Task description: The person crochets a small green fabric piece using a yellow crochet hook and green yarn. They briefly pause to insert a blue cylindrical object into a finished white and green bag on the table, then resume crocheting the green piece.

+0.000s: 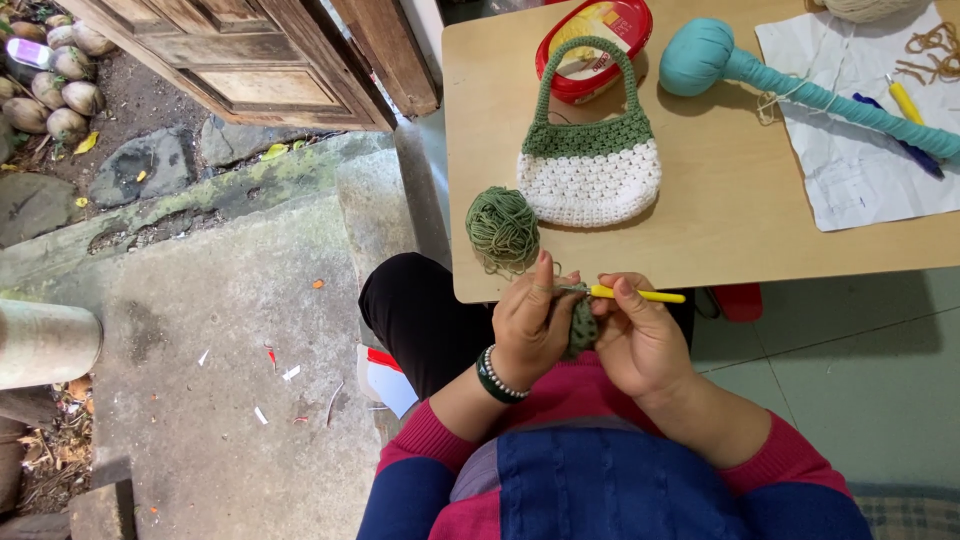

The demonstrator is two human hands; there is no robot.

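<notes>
My left hand (530, 325) pinches a small green crochet piece (582, 327) that hangs between both hands, just below the table's near edge. A yellow-handled crochet hook (640, 295) is gripped in my right hand (640, 340), its metal tip pointing left into the green piece. Thin green yarn runs up from the work to a green yarn ball (501, 226) on the table corner. Most of the crochet piece is hidden by my fingers.
On the wooden table (730, 190) lie a green-and-white crocheted bag (590, 160), a red-rimmed plastic tub (595, 45), a teal stuffed piece (790, 85), white paper (865, 130) with pens and tan yarn. Stone step and wooden door are at left.
</notes>
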